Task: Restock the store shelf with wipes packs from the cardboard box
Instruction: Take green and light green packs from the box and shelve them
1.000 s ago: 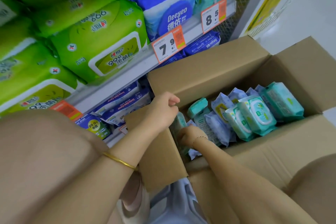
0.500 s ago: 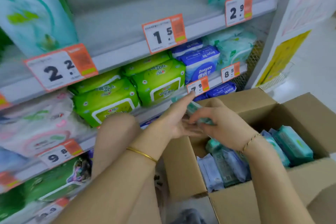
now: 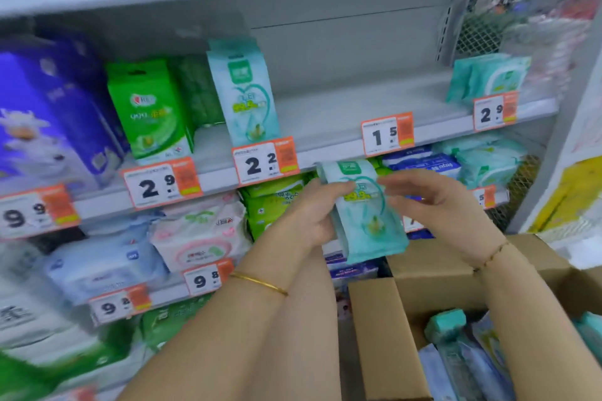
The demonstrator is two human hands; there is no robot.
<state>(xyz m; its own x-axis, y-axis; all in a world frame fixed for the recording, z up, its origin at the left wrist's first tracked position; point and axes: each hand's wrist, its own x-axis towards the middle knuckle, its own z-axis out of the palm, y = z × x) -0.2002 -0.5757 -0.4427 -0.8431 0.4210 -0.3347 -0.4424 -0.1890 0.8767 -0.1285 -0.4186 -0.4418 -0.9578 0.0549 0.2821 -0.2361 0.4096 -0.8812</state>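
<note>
We see the left hand (image 3: pixel 311 216) holding one pale teal wipes pack (image 3: pixel 366 218) in front of the shelving, a little right of the middle of the view. The pack stands nearly upright, and its top leans slightly toward 11 o'clock. The thumb lies across the front of the pack and the other fingers are curled behind its left edge, so this hand has a firm hold on it. The right hand (image 3: pixel 438 205) is at 3 o'clock of the pack, with its fingers half bent and spread. Their tips reach the right edge of the pack, but the blur there does not let us say whether they pinch it or only touch it.

The grey shelf (image 3: pixel 329 114) is at 12 o'clock of the pack, and its front rail carries a price tag reading 1.5 (image 3: pixel 387 133) just above the hands. At 10 o'clock of the held pack, a matching pack (image 3: pixel 244 91) stands upright on that same shelf, above a tag reading 2.2 (image 3: pixel 265 161). A green pack (image 3: pixel 151 111) stands farther toward 9 o'clock.

The cardboard box (image 3: pixel 381 338) is open at 5 o'clock of the view, under the right forearm, and more packs (image 3: pixel 456 365) lie inside it. A gold bangle (image 3: pixel 259 283) is on the left wrist and a thin bracelet (image 3: pixel 492 254) on the right one.
</note>
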